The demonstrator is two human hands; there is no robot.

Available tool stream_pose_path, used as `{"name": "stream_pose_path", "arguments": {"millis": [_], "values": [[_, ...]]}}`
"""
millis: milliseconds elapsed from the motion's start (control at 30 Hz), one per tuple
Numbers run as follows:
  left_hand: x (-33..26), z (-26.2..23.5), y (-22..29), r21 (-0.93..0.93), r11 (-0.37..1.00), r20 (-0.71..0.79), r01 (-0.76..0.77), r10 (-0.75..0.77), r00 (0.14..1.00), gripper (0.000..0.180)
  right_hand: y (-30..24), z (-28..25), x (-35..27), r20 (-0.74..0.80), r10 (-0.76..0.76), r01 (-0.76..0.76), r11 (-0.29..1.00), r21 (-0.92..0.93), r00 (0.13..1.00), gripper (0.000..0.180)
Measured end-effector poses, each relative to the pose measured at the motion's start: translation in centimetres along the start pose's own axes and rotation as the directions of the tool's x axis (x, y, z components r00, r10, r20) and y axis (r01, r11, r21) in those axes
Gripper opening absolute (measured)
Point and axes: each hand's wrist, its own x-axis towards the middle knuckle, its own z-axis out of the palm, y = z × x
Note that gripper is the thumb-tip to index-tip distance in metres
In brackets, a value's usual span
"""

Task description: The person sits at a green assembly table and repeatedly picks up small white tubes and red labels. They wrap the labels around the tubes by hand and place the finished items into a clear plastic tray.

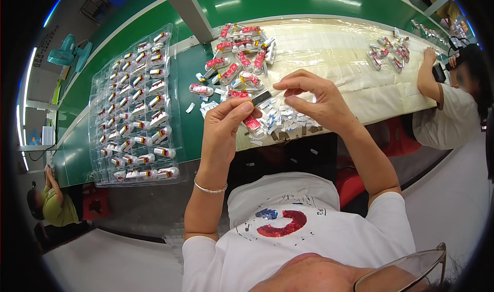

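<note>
My left hand [226, 121] is closed, pinching a small dark grey bar [262, 97] with a yellowish end between thumb and forefinger. Just right of the bar, my right hand [316, 101] has its thumb and fingers apart with nothing visible between them. Beneath my left hand, a white device with a red patterned label [251, 123] shows; whether the fingers touch it I cannot tell. Small white and blue paper slips [288, 118] lie scattered under both hands. Beyond them is a heap of similar red-labelled white devices [242, 58], mixed with thin silvery bars.
A clear plastic tray [175, 171] on the left holds rows of white devices. A smaller pile of devices [388, 52] lies at the right, near a co-worker's arm [429, 81]. A metal post [188, 11] rises behind the tray. Another person [59, 204] sits far left.
</note>
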Motion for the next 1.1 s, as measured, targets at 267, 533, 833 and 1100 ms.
{"name": "stream_pose_path", "arguments": {"millis": [267,533,833,1100], "values": [[0.4,1.2,-0.6,-0.246,0.959,0.15,0.139,-0.104,0.983,0.024,-0.5,3.4,0.1,-0.023,0.089,-0.057,0.793,0.607,0.996,0.022],[-0.6,2.1,0.2,-0.288,0.952,0.07,0.1,-0.084,0.994,0.037,-0.5,3.6,0.3,-0.111,0.064,0.006,0.844,0.537,0.992,0.022],[-1.3,2.2,-0.6,0.197,0.932,-0.082,-0.303,0.323,0.943,0.032,-1.8,3.5,0.4,0.041,0.21,-0.192,0.779,0.597,0.977,0.022],[-1.5,2.7,-0.9,0.253,0.887,-0.078,-0.385,0.416,0.906,0.032,-2.5,3.5,0.5,0.043,0.272,-0.251,0.803,0.541,0.961,0.023]]}}
